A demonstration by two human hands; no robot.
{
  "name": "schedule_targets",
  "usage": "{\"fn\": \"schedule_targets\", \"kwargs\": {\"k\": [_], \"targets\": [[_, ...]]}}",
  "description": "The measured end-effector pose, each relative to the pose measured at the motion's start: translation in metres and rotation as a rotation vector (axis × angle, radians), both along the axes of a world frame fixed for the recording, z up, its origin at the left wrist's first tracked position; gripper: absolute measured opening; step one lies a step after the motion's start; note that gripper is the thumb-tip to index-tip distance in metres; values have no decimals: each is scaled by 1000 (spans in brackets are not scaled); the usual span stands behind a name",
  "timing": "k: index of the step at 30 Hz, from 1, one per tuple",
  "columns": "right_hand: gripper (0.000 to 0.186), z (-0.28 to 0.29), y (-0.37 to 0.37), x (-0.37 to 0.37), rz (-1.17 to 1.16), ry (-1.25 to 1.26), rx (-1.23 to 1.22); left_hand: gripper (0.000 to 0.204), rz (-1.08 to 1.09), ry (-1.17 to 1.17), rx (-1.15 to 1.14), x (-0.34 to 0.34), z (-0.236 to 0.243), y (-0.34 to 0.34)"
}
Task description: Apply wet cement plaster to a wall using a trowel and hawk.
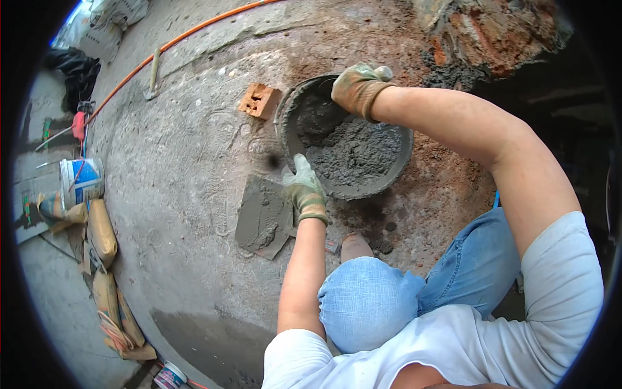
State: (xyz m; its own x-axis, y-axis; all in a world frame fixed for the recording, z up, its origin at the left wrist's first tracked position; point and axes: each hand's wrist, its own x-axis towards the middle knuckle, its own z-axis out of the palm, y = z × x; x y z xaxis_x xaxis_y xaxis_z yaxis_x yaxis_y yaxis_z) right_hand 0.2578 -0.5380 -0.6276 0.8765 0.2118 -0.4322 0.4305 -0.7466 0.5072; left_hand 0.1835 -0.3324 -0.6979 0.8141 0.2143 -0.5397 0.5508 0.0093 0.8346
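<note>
A round dark basin [408,159] in front of me holds wet grey mortar [356,152], heaped unevenly. My right hand [359,89], in a green-and-brown knit glove, is closed over the basin's far rim. On the near-left rim is my left hand [304,188], gloved likewise, with its fingers against the edge. Just left of that hand lies a flat square board [249,227] smeared with mortar, partly covered by the glove. An orange hollow brick [259,100] rests on the ground beside the basin's far-left side.
An orange hose [194,29] runs along the far left, near a wooden-handled hammer [154,72]. Further left stand a white-and-blue bucket [83,180] and several brown paper bags [102,233]. Rubble [499,32] is piled at the far right, beside a dark recess [557,110].
</note>
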Motion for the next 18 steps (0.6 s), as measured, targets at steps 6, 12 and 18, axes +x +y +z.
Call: {"fn": "schedule_targets", "kwargs": {"k": [6, 12, 18], "targets": [[15, -1, -6, -38, -276, 155, 427, 34, -68, -249, 146, 5, -20, 22], [10, 23, 25, -102, -51, 450, 267, 40, -65, -92, 393, 4, 1, 13], [11, 52, 2, -41, 63, 121, 4, 46, -43, -312, 231, 3, -18, 23]]}}
